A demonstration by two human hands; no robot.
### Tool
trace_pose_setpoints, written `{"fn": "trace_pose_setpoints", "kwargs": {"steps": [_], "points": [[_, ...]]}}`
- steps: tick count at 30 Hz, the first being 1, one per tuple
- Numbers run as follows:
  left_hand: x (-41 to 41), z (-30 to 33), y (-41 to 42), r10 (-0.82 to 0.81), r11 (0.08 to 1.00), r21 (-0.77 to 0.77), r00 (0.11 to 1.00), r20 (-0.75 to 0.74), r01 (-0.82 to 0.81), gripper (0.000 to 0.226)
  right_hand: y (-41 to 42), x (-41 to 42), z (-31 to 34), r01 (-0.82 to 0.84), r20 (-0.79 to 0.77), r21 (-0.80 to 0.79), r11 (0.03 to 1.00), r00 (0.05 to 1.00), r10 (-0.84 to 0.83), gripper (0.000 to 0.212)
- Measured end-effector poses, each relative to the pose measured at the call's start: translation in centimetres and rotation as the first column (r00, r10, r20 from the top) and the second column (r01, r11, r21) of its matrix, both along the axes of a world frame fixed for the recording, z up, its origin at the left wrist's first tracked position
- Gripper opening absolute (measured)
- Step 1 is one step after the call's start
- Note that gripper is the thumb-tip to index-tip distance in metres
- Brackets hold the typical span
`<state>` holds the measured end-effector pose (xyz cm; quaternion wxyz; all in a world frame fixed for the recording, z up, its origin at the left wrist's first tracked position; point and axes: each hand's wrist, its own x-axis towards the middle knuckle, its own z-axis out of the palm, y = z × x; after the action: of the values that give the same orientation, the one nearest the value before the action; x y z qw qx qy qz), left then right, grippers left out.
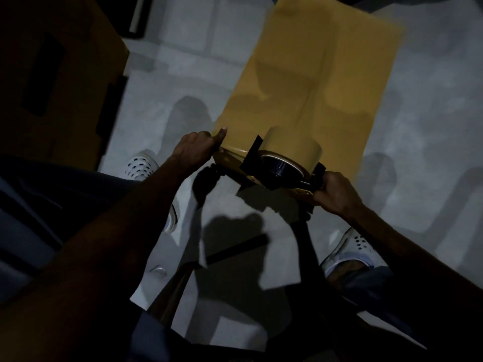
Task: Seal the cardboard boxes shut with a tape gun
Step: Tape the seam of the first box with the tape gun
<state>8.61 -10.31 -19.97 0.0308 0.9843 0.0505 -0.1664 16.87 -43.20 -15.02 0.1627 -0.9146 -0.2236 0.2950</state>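
Floor: you stand on a pale grey, mottled concrete floor (183, 74), with faint straight seams running across its far part.
Light: dim around you; the far floor is brighter, and hard dark shadows (235, 231) fall on the floor close to you.
Far edge: you can see a dark flat object with a pale edge (137, 20), too dim to identify.

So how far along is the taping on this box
Barely started. The tape gun sits at the near edge of the cardboard box, gripped by the right hand; the left hand steadies the corner. The top seam ahead looks untaped. Another box waits left.
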Motion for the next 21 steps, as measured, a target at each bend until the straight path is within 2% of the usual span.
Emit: {"fn": "trace_pose_setpoints", "kwargs": {"steps": [2,5,6,9,11,14,16,18,21], "points": [[-0.1,-0.2,0.0,0.004,1.0,-0.016,1.0,0.014,-0.004,0.062,-1.2,0.2,0.3,-0.013,0.002,-0.02,1.0,1.0,0.013,0.014],[-0.2,-0.4,0.1,0.008,1.0,-0.022,0.999,0.032,-0.008,0.061,-4.5,0.6,1.2,-0.006,0.012,-0.046,0.999,1.0,0.006,0.043],[-0.1,-0.3,0.0,0.012,1.0,-0.025,0.999,0.03,-0.012,0.06,-5.6,0.6,1.7,0.002,0.013,-0.054,0.999,1.0,-0.001,0.044],[-0.2,-0.2,-0.3,0.019,0.999,-0.038,0.999,0.03,-0.018,0.059,-7.9,0.0,3.4,0.022,-0.03,0.007,1.0,0.999,-0.021,0.029],[-0.2,0.0,-0.6,0.051,0.997,-0.067,0.998,0.029,-0.049,0.06,-8.4,-0.3,3.5,0.019,-0.031,0.03,0.999,0.999,-0.018,0.027],[0.1,0.2,-1.2,0.101,0.992,-0.076,0.995,0.0,-0.101,0.065,-8.5,-0.2,2.5,0.047,0.01,-0.04,0.998,0.999,-0.046,0.027],[0.5,-0.1,-1.7,0.053,0.998,-0.026,0.998,0.041,-0.052,0.075,-8.6,-0.1,1.7,0.054,0.049,-0.082,0.995,0.998,-0.05,0.031],[1.1,-0.5,-2.8,-0.045,0.999,-0.009,0.995,0.088,0.046,0.085,-8.9,0.0,1.1,0.072,0.068,-0.091,0.993,0.996,-0.066,0.023],[2.4,-1.4,-6.1,-0.194,0.981,-0.002,0.977,0.086,0.195,0.092,-9.2,-0.2,0.5,0.073,0.057,-0.078,0.994,0.996,-0.069,0.025]]}}
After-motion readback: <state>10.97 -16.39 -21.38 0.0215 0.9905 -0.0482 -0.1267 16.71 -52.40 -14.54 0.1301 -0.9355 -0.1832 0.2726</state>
